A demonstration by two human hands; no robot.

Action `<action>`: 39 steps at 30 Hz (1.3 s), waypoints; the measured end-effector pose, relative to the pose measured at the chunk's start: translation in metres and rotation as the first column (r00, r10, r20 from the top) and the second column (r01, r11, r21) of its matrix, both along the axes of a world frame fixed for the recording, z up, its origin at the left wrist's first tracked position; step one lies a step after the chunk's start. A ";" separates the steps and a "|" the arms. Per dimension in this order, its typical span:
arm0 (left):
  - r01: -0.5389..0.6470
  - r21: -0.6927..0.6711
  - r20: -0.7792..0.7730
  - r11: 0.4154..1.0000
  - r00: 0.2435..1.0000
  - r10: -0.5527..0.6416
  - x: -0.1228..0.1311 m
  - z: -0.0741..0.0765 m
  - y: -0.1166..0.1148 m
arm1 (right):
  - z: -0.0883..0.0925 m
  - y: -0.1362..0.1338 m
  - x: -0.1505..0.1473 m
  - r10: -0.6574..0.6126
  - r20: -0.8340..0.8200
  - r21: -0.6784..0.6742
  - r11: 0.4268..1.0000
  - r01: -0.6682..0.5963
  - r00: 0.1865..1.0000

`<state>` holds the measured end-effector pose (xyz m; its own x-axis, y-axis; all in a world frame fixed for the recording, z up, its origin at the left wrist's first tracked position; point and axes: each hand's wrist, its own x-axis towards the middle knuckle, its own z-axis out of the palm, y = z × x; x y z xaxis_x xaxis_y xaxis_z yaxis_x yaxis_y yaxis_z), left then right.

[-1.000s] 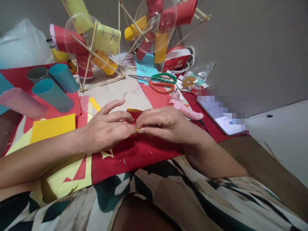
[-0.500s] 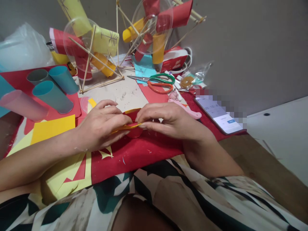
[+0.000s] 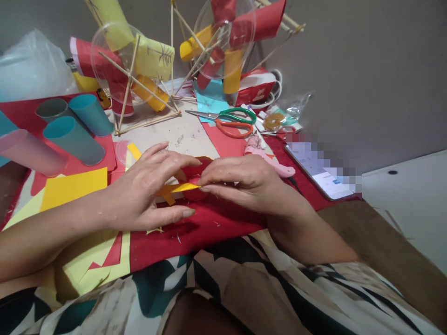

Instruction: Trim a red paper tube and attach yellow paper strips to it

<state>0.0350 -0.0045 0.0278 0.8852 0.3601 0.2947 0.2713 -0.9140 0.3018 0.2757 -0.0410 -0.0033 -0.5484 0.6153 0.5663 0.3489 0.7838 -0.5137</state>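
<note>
A yellow-orange paper strip [image 3: 179, 187] runs between my hands, over the red cloth [image 3: 209, 223]. My right hand [image 3: 240, 181] pinches its right end between thumb and fingertips. My left hand [image 3: 146, 186] is spread, thumb apart from the fingers, with the strip passing behind its palm side. Behind the strip, between the hands, is a red round piece [image 3: 195, 193] with a clear plastic look, partly hidden by my fingers. A yellow sheet [image 3: 75, 186] lies beside my left forearm.
Blue, grey and pink paper tubes [image 3: 75, 142] stand at left. Two stick-framed wheels with coloured paper tubes [image 3: 153, 60] stand at the back. Scissors [image 3: 235, 122], a pink tool [image 3: 275, 164] and a phone [image 3: 324, 179] lie beyond and right of my hands.
My left hand has opened, its thumb moving down away from the fingers, and more of the strip shows. My right hand keeps its pinch. The view has shifted slightly.
</note>
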 end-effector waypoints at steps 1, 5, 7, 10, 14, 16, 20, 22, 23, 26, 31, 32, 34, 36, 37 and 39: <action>0.009 0.008 -0.018 1.000 1.000 -0.009 -0.001 0.001 0.001 | 0.001 0.000 0.000 -0.003 0.003 -0.002 1.000 0.003 1.000; 0.013 0.098 0.018 0.995 1.000 -0.015 -0.002 -0.005 0.005 | 0.004 -0.003 0.000 -0.033 0.032 -0.027 0.999 0.033 0.999; -0.014 0.125 0.064 0.992 0.998 0.006 -0.001 -0.010 0.005 | 0.005 -0.004 -0.001 -0.055 0.054 -0.037 0.998 0.057 0.997; -0.064 0.141 0.101 0.988 0.994 0.050 0.000 -0.012 0.001 | 0.006 -0.005 -0.001 -0.072 0.069 -0.048 0.996 0.075 0.995; -0.067 0.093 0.103 0.993 0.993 0.057 -0.001 -0.006 -0.002 | 0.006 -0.006 0.000 -0.085 0.080 -0.059 0.994 0.090 0.993; -0.061 0.037 0.075 0.997 0.996 0.058 -0.003 -0.003 -0.001 | 0.006 -0.006 0.001 -0.097 0.090 -0.059 0.993 0.103 0.991; -0.054 -0.048 0.064 0.997 0.996 0.057 -0.004 -0.004 0.003 | 0.006 -0.006 0.001 -0.098 0.108 -0.074 0.992 0.107 0.989; -0.061 -0.075 0.103 0.995 0.992 0.069 -0.002 -0.008 0.003 | 0.007 -0.007 0.001 -0.099 0.106 -0.097 0.989 0.109 0.989; -0.066 -0.087 0.126 0.994 0.989 0.077 -0.001 -0.010 0.003 | 0.007 -0.007 0.001 -0.102 0.107 -0.108 0.988 0.114 0.989; -0.088 -0.112 0.178 0.990 0.978 0.107 0.003 -0.016 0.000 | 0.007 -0.008 0.001 -0.101 0.119 -0.117 0.986 0.115 0.988; -0.110 -0.052 0.240 0.993 0.963 0.119 0.005 -0.022 -0.003 | 0.006 -0.007 0.001 -0.085 0.132 -0.084 0.992 0.097 0.988; -0.123 -0.043 0.239 0.991 0.962 0.130 0.005 -0.022 -0.004 | 0.005 -0.007 0.001 -0.081 0.129 -0.082 0.992 0.092 0.988; -0.155 -0.033 0.221 0.987 0.962 0.159 0.004 -0.023 -0.004 | 0.005 -0.007 0.001 -0.074 0.121 -0.082 0.993 0.084 0.990; -0.168 -0.009 0.213 0.986 0.963 0.166 0.005 -0.023 -0.005 | 0.005 -0.007 0.001 -0.065 0.104 -0.078 0.994 0.074 0.992; -0.167 -0.001 0.218 0.986 0.962 0.163 0.005 -0.023 -0.005 | 0.006 -0.007 0.001 -0.061 0.099 -0.073 0.995 0.068 0.993; -0.154 -0.008 0.235 0.988 0.960 0.152 0.005 -0.023 -0.006 | 0.006 -0.007 0.001 -0.055 0.102 -0.073 0.995 0.063 0.993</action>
<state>0.0402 -0.0103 0.0047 0.7254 0.4819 0.4914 0.3311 -0.8703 0.3647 0.2767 -0.0478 0.0026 -0.5614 0.6870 0.4614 0.4456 0.7208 -0.5310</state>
